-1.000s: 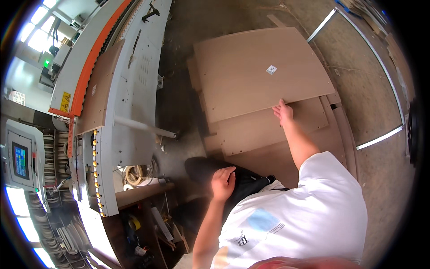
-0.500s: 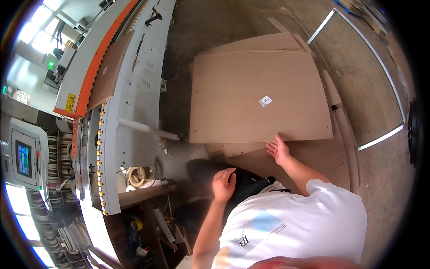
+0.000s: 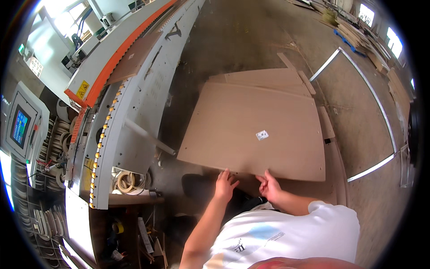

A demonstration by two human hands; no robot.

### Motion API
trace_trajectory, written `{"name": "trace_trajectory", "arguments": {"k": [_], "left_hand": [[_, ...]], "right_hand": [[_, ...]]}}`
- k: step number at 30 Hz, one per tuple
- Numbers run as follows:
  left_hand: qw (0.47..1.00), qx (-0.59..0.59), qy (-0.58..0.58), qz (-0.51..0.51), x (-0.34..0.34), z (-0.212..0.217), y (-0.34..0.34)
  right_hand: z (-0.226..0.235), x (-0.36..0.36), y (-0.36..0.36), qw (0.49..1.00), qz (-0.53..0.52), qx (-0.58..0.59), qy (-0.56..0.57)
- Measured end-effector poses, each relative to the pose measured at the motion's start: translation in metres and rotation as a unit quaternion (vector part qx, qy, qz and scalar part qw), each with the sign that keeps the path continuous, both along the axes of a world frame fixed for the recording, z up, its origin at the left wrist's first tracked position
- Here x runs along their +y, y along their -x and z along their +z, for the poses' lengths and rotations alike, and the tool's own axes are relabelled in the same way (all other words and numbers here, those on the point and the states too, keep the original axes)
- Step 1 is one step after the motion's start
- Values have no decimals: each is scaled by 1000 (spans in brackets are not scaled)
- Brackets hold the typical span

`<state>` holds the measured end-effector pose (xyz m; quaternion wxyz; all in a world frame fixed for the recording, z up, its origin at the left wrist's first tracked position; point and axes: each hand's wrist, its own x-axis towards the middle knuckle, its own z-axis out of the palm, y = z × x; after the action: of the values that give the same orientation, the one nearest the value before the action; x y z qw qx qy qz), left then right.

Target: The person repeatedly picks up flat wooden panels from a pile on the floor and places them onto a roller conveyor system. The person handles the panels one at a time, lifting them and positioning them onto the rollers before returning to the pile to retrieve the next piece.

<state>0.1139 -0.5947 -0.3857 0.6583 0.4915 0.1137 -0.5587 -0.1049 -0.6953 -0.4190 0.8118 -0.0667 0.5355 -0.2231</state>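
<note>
A large brown panel (image 3: 251, 130) with a small white label lies at an angle on top of a stack of similar boards. Its near edge reaches close to my body. My left hand (image 3: 224, 185) is at that near edge, left of the middle, fingertips on the edge and thumb lower. Farther right along the same edge, my right hand (image 3: 269, 186) has its thumb up against the panel and the other fingers curled, partly hidden below.
On the left stands a long grey machine with an orange strip (image 3: 101, 85), yellow rollers and a control screen (image 3: 19, 126). A grey bar (image 3: 150, 136) juts from it toward the panel. Rolls of edging (image 3: 126, 180) sit below. To the right, a metal frame (image 3: 374, 168) lies on the floor.
The panel has turned and come nearer to me over the stack. My left hand has come up to its near edge, and my right hand's spread fingers have curled. The view has tilted upward.
</note>
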Motion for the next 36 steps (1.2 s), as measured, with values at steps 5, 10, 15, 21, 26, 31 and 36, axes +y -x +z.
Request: {"name": "trace_trajectory", "arguments": {"k": [5, 10, 15, 21, 26, 31, 36], "left_hand": [[994, 58, 84, 24, -1, -20, -4], [994, 49, 85, 57, 10, 2, -13], [989, 78, 123, 41, 19, 4, -19], [990, 56, 131, 23, 23, -4, -6], [979, 79, 175, 66, 28, -17, -14], [975, 74, 201, 62, 39, -9, -13], [966, 67, 242, 60, 71, 10, -8]], "right_hand": [[32, 28, 21, 978, 203, -42, -5], [134, -11, 56, 829, 428, 100, 346], [94, -95, 166, 499, 143, 664, 538], [13, -115, 273, 859, 78, 480, 159], [31, -97, 234, 884, 4, 444, 144], [25, -94, 235, 897, -29, 392, 201], [40, -70, 223, 922, -59, 313, 221]]}}
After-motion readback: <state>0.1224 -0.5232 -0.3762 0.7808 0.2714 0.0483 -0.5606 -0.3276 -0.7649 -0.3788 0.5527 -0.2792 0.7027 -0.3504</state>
